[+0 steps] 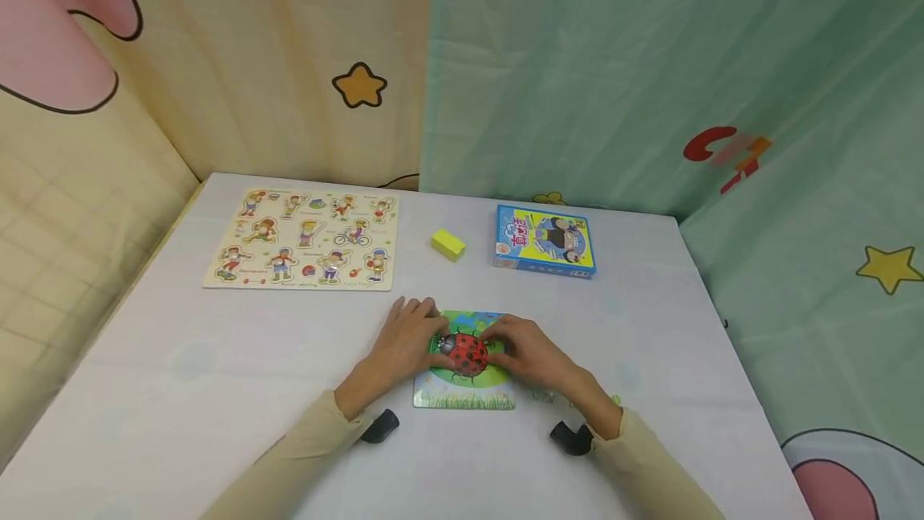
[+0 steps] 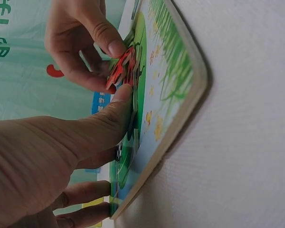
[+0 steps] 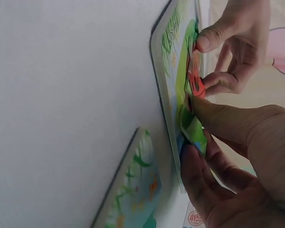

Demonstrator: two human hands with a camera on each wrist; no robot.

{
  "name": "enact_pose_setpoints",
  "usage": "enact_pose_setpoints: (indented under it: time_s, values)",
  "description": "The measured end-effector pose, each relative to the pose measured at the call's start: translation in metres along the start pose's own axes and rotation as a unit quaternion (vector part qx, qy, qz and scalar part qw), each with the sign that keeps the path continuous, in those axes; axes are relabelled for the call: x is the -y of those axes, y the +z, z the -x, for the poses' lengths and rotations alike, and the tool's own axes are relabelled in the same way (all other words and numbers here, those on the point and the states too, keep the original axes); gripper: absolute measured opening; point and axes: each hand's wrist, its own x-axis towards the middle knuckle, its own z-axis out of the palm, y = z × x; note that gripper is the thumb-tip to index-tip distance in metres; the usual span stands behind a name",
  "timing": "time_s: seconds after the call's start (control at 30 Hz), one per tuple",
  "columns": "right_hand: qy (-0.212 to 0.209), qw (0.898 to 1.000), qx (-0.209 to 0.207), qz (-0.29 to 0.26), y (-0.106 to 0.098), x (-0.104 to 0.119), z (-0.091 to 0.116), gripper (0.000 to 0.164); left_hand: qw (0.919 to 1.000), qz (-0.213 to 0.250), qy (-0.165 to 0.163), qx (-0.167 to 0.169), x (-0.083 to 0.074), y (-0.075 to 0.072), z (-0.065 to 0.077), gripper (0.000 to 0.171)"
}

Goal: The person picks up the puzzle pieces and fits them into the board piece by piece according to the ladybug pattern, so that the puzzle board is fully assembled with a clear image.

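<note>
A ladybug jigsaw puzzle [image 1: 462, 400] lies flat on the white table in front of me, its lower edge printed with grass. My left hand [image 1: 407, 343] is at its left side, thumb and index finger holding a red ladybug piece [image 3: 195, 78]. My right hand [image 1: 530, 351] pinches a puzzle piece with a green surface [image 3: 194, 133] between thumb and fingers at the ladybug's right side. In the left wrist view, red pieces tilt up from the board between the two hands. Other left fingers reach the board's far edge.
Another puzzle piece [image 3: 137, 185] lies on the table beside the board, partly under my right forearm in the head view. Farther back are a wooden peg puzzle of sports figures [image 1: 303, 239], a yellow block [image 1: 448, 245] and a blue-and-yellow box [image 1: 545, 241]. Curtains hang behind the table.
</note>
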Motion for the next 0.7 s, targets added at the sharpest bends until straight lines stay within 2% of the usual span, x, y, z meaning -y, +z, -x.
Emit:
enact_pose_setpoints:
  time_s: [0.33, 0.57, 0.7]
  values:
    - [0.027, 0.997, -0.040, 0.055, 0.006, 0.004, 0.004, 0.025, 1.0000, 0.006, -0.005, 0.002, 0.000, -0.001, -0.001, 0.042]
    - [0.057, 0.995, -0.052, 0.070, 0.010, 0.008, 0.006, 0.028, 1.0000, -0.003, -0.002, -0.002, 0.000, 0.000, 0.000, 0.042]
    - [0.060, 0.993, -0.056, 0.081, 0.012, 0.008, 0.007, 0.025, 1.0000, -0.003, -0.001, -0.004, 0.000, 0.000, 0.000, 0.042]
